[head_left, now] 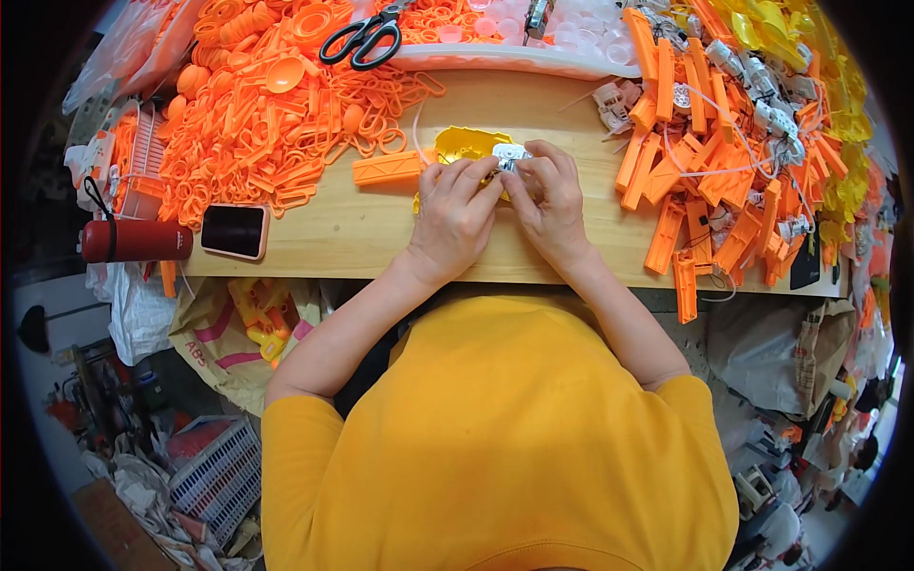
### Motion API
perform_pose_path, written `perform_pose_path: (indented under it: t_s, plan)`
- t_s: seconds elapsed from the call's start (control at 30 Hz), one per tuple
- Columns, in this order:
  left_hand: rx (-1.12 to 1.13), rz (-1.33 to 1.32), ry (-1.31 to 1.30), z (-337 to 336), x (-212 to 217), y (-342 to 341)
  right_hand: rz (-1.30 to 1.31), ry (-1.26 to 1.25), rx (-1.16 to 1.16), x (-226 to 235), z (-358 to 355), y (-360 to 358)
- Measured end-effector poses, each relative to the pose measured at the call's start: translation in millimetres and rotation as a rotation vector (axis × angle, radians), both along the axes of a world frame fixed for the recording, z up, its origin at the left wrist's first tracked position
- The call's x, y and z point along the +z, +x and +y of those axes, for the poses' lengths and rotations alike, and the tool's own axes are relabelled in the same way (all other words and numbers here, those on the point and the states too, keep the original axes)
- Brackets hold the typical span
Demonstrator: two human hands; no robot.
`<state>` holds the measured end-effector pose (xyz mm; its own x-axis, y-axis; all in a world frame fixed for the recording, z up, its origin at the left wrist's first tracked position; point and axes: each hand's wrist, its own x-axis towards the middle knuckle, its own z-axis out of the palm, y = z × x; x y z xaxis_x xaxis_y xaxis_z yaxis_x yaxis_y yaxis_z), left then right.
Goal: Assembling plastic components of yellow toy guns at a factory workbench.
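Yellow shell (466, 145) under both hands (500, 195)

A single head-worn fisheye view looks steeply down from above the person's own yellow-shirted torso (495, 447), facing forward across the pale wooden tabletop (333, 233). It sits close: the table's edges bow near the dark round rim, and the cluttered floor shows at both lower sides.

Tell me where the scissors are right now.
The black-handled scissors lie at the top of the head view, left of centre, on the orange plastic parts beside the white tray.
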<state>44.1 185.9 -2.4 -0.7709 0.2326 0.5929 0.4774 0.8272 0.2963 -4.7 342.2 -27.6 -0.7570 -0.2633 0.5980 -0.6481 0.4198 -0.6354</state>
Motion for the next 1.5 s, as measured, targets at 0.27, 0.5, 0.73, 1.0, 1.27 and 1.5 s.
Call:
perform_pose_path:
  t_s: [0.27, 0.5, 0.73, 1.0, 1.27, 1.5]
  plan:
    - [0.077, -0.076, 0.088, -19.6, 13.7, -20.9, -0.083, -0.064, -0.028, 3.1, -6.7, -0.4]
    - [0.029, -0.159, 0.029, -21.9, 25.3, -35.4, 0.027, 0.041, 0.028, 0.0, -2.1, -0.1]
    - [0.023, -0.322, -0.214, -5.5, 50.6, -14.3, 0.032, 0.057, 0.039, 0.3, 2.5, -4.1]
    - [-0.041, -0.248, 0.026, 19.5, -4.0, 18.5, -0.071, 0.01, 0.05, 5.2, 1.3, -5.2]
    - [-0.219, -0.193, 0.374, 4.2, 9.7, 8.9, -0.046, 0.042, 0.048, 6.5, 7.0, -9.5]
    - [-0.112, -0.104, 0.001, -36.0, 14.1, -31.7, 0.046, 0.09, 0.051, 9.1, 9.1, -9.9]
